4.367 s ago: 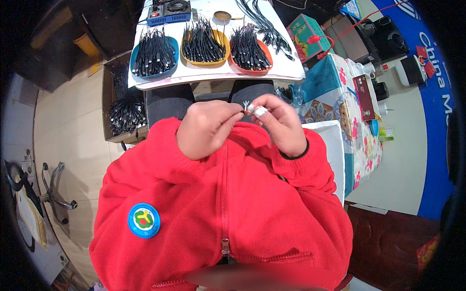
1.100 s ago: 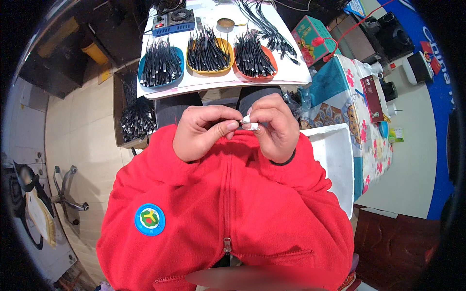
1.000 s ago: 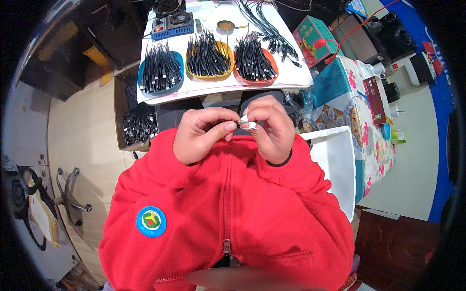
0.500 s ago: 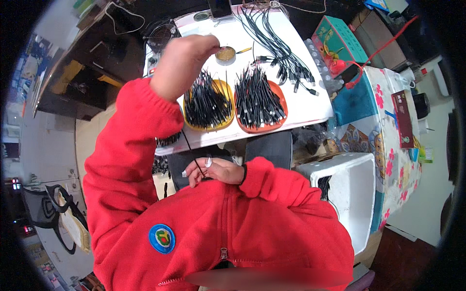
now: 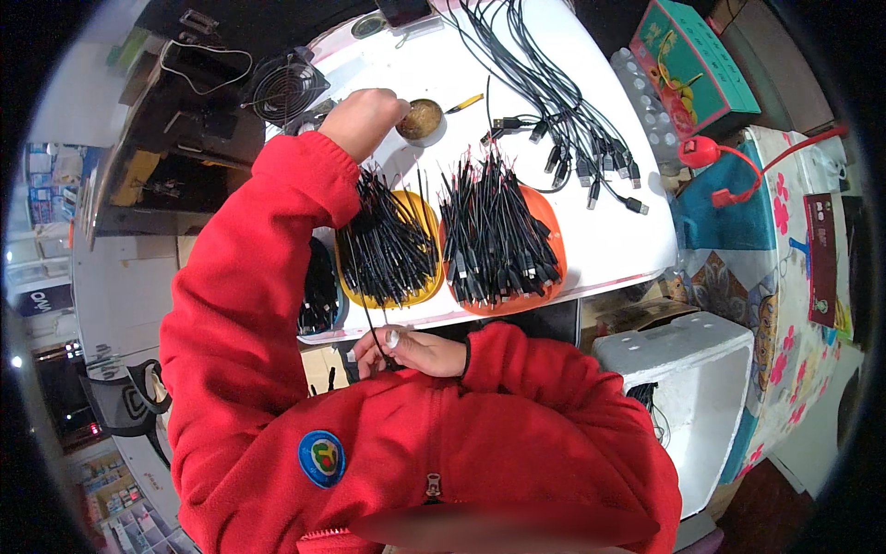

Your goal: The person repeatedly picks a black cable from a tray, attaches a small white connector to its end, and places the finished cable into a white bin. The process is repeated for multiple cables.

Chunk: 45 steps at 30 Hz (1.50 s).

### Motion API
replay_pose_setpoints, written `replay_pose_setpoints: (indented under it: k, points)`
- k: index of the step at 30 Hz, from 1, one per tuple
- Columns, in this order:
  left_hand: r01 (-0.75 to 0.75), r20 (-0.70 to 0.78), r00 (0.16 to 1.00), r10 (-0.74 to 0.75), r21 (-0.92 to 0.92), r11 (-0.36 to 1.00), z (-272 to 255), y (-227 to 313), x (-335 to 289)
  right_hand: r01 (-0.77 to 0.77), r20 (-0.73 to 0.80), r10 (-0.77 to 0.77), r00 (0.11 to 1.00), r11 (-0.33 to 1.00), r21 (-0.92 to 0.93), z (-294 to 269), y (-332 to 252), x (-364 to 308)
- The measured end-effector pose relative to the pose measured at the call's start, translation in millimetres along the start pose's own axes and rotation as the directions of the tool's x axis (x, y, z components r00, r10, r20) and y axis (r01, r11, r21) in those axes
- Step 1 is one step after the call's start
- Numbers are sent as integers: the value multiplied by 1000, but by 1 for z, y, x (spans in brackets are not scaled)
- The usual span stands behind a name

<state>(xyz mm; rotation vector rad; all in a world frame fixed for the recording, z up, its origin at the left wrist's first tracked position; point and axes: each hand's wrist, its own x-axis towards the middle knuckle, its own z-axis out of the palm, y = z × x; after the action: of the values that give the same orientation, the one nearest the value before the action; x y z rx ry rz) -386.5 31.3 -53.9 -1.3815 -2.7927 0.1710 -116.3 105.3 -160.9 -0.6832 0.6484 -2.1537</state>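
Note:
My left hand (image 5: pixel 366 122) reaches over the white table, its fingers pinched together at the rim of a small round tin (image 5: pixel 422 120) with brownish contents. What those fingers hold, if anything, is hidden. Close to my body, my right hand (image 5: pixel 415 351) grips a thin black cable (image 5: pixel 371 319) that runs up toward the table edge. White wraps cover some of its fingertips. Between the hands, short black cables (image 5: pixel 388 240) fill a yellow tray (image 5: pixel 427 217). Beside it, an orange tray (image 5: pixel 544 217) bears black cables with USB plugs (image 5: pixel 494 231) and reddish wire ends.
Long black USB cables (image 5: pixel 591 138) lie across the table's far right. A yellow-handled blade (image 5: pixel 466 103) rests beside the tin. A fan (image 5: pixel 284 92) stands at far left. Below right is a white foam box (image 5: pixel 720 369); a flowered cloth (image 5: pixel 780 323) lies beyond it.
The view has shifted, so the table and trays appear lower and larger. My left hand is still by the tin, and my right hand still grips the cable near my body.

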Motion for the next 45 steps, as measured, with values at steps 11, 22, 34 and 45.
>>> replay_pose_setpoints:
  k: [11, 22, 34, 45]
  points:
    - [-17, 73, 997, 12, 66, 998, 3, 6, 9, 46, -10, -46, 999, 999, 28, 2, -11, 1]
    - [29, -42, 999, -34, -120, 992, -15, -14, -15, 20, -38, -21, 999, 1000, -24, 5, -13, -4]
    - [378, -154, 894, -422, -247, 892, -17, -79, -113, -116, 51, 115, 992, 993, 11, 12, 7, 10]
    - [338, -116, 927, -355, -147, 930, -3, -88, -109, -136, 9, 136, 991, 986, 92, 14, 12, 14]
